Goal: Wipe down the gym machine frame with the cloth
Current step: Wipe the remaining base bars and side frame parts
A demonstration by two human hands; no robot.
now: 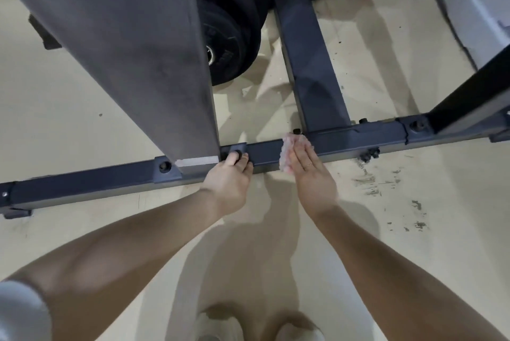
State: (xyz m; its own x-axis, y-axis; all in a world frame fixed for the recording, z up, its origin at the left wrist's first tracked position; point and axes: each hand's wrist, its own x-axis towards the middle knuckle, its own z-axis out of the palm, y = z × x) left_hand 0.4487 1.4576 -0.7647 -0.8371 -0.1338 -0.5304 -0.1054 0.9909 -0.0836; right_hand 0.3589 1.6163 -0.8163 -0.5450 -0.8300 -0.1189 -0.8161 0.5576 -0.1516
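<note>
Floor bar, left stretch: the dark base bar [82,183] of the gym machine frame lies flat on the pale floor [82,109], with a bolt head [164,166] showing near the foot of the post.
Upright post: a broad grey post [132,45] rises from the bar – a strip of pale tape [197,161] sits at its base.
Left hand: the left hand [230,178] is on the bar just right of the post, fingers curled over its top edge by a black knob [236,153]; judged to be a bracing grip, steadying the bent-over person, not a cleaning contact.
Weight plates: black plates [234,26] stand behind the post, well clear of both hands.
Cloth: the pink cloth [285,151] lies draped over the top and near face of the bar, just right of the left hand, beside the joint with the rear cross bar [309,59].
Right hand: the right hand [309,172] lies flat on the cloth with fingers straight and together, pressing it to the metal – a flat palm suits a sliding stroke along the bar. A ring shows on one finger.
Bar, right stretch: bolts [368,154] and a joint plate lie further along; judged not yet wiped, though dust cannot be read at this view.
Floor, right: dark scuff marks [386,183] lie near the bar.
Risk: the bolt heads may snag the cloth.
</note>
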